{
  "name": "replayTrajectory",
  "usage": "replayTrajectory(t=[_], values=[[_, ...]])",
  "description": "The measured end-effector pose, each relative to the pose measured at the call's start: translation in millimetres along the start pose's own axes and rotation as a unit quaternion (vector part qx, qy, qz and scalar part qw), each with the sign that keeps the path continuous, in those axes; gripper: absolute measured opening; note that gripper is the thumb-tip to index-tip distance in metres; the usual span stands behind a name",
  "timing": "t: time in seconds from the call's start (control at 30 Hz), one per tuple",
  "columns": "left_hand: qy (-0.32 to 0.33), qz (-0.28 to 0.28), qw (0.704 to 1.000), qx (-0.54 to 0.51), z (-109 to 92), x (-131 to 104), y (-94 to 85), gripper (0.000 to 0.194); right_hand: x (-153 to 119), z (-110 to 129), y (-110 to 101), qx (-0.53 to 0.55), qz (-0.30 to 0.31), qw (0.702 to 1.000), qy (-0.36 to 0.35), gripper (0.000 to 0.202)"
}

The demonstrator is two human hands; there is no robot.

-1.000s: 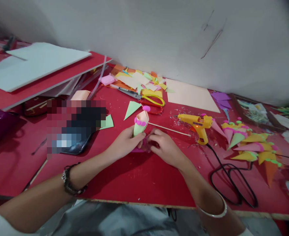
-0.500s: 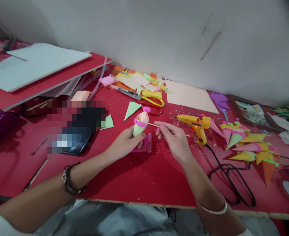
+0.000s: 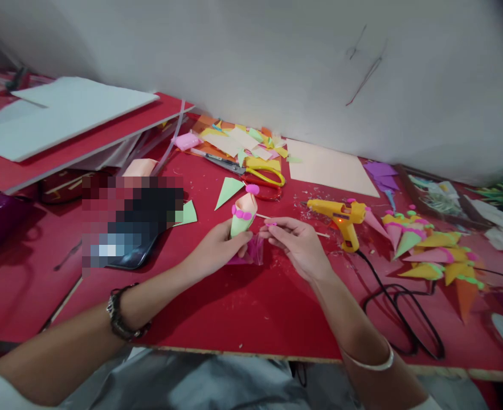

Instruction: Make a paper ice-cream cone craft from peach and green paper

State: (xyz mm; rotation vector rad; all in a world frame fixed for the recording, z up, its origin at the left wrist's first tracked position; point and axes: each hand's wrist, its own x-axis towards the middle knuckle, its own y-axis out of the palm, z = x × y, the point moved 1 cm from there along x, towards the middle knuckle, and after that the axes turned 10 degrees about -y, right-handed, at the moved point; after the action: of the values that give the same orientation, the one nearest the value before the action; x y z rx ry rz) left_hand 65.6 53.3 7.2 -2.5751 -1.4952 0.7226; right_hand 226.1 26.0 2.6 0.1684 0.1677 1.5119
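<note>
My left hand [image 3: 217, 246] is closed around a small green paper cone [image 3: 239, 226]. Round pink clay dabs line the cone's rim, a peach paper part shows at its mouth, and a pink ball [image 3: 252, 189] shows at the tip of that part. Just right of the cone, my right hand [image 3: 300, 245] pinches a small pink clay piece [image 3: 270, 224] between thumb and fingers. A thin pale stick [image 3: 323, 234] passes behind my right hand, its middle hidden. Below my left hand lies a shiny pink plastic packet [image 3: 256, 251].
A yellow glue gun [image 3: 336, 213] with its light on and a black cord [image 3: 399, 290] is at right, near several decorated paper cones [image 3: 437, 256]. Scissors [image 3: 242, 168], paper scraps [image 3: 234, 139] and a peach sheet [image 3: 330, 165] lie behind. A dark phone [image 3: 138, 250] is at left.
My right hand has shifted slightly left, closer to the cone, with the pink clay piece now at its fingertips. My left hand keeps the cone in nearly the same place.
</note>
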Motion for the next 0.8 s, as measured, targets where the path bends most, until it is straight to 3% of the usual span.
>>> replayTrajectory(t=[0.33, 0.63, 0.8], values=[[-0.003, 0.005, 1.000, -0.025, -0.3, 0.2, 1.1, 0.027, 0.0, 3.7, -1.1, -0.052, -0.002, 0.998, -0.034, 0.014], [-0.017, 0.026, 0.998, -0.061, -3.2, -1.6, 1.2, 0.030, 1.9, 1.1, -1.1, 0.006, -0.012, 0.999, -0.032, 0.020], [-0.020, 0.037, 0.996, -0.074, -3.4, -1.7, 2.1, 0.029, 0.6, 2.0, -2.7, -0.072, -0.017, 0.995, -0.061, 0.015]])
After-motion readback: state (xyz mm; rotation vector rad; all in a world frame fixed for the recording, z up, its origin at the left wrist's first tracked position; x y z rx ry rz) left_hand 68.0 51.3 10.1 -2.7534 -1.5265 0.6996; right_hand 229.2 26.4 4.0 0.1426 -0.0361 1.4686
